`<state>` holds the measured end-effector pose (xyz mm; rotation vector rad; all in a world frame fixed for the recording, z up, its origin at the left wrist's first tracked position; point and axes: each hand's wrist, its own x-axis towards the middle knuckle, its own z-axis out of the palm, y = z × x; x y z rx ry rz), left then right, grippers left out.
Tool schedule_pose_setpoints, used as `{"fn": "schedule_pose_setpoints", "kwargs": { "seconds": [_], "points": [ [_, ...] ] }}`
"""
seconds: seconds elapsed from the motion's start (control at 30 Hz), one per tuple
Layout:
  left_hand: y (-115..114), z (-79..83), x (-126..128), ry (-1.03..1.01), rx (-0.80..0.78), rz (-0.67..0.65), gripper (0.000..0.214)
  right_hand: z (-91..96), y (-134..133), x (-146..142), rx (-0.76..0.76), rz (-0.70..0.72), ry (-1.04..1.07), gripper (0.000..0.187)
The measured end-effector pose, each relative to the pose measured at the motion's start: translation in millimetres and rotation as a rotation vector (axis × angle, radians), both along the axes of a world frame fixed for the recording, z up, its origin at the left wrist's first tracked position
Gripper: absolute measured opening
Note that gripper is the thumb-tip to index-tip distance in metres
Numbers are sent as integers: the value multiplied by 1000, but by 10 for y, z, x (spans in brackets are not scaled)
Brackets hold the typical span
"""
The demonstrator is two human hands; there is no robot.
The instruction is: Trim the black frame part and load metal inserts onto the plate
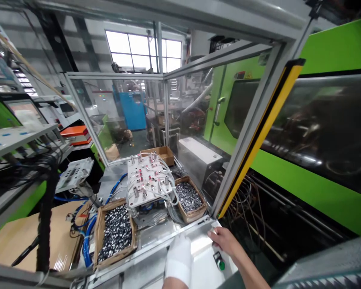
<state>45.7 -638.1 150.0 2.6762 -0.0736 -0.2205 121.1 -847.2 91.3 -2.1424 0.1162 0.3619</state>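
Observation:
My left hand [179,255], in a white glove, is at the front ledge of the workstation. Its back faces me and its fingertips are hidden. To its right, my bare right hand [224,239] has its fingers curled together over the pale metal panel [203,257]. Whatever those fingers may hold does not show. Just below the right hand, a green push button [220,263] sits on the panel. Beyond both hands stands a fixture plate [149,180] with metal posts, red-marked parts and clear tubes.
Cardboard boxes of small metal parts flank the fixture, a left box [98,237] and a right box [203,206]. A grey frame with clear panels encloses the station. A yellow-black strip [258,144] runs up its right post. Green machines [319,172] stand beyond.

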Motion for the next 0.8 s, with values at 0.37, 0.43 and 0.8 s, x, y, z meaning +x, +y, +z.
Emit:
{"fn": "schedule_pose_setpoints", "kwargs": {
  "seconds": [0.37,0.43,0.8],
  "points": [
    [-88,-128,153,24,11,78,60,404,-162,-205,-200,-47,-295,48],
    [-86,-61,122,-9,-18,73,61,600,-72,-265,-135,-55,-289,50],
    [140,288,-170,1,-179,367,46,826,508,-287,128,113,-224,46]
  ]
}}
